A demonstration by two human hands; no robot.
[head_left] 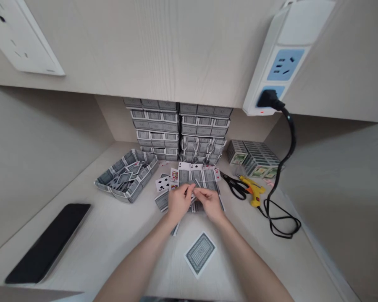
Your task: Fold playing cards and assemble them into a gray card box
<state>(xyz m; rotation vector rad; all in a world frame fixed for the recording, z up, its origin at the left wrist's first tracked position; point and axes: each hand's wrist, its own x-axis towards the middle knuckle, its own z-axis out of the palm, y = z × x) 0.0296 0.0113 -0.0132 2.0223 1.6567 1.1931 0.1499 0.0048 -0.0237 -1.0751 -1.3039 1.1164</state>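
Note:
My left hand (179, 202) and my right hand (209, 203) meet at the middle of the desk, fingertips pinched around a playing card (194, 183). Part of that card is hidden by the fingers. Beneath and behind them lies a panel of joined grey-backed cards (211, 176), with some card faces showing along its far edge. Left of the panel, a six of spades (162, 183) and other loose cards rest on the desk. Nearer to me, a single playing card (200, 254) lies back side up between my forearms.
A card-built tray (127, 196) holding loose cards sits at left, near a black phone (48, 243). Stacked card boxes (157, 125) stand behind. On the right are black scissors (235, 188), a yellow glue gun (254, 192), packed decks (256, 158) and a looping cable (292, 134) from a power strip (282, 63).

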